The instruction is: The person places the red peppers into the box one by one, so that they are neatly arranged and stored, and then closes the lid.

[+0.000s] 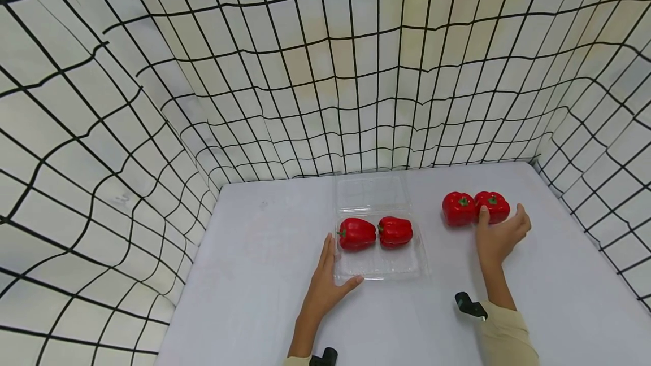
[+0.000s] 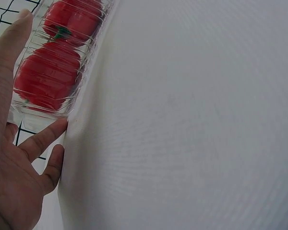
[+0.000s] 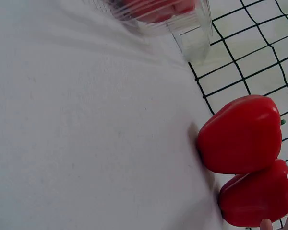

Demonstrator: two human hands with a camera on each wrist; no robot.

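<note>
Left hand [image 1: 322, 288]: fingers straight, spread at clear container [image 1: 378, 265]; right hand [image 1: 497, 240]: fingers parted around rightmost red pepper [image 1: 497, 210], contact unclear.

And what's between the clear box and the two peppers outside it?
In the head view, just bare white table separates the box from those peppers.

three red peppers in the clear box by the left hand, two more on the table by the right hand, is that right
Not quite: the clear box holds two red peppers, not three, as the head view shows. It is by the left hand, and two more peppers are on the table by the right hand.
</note>
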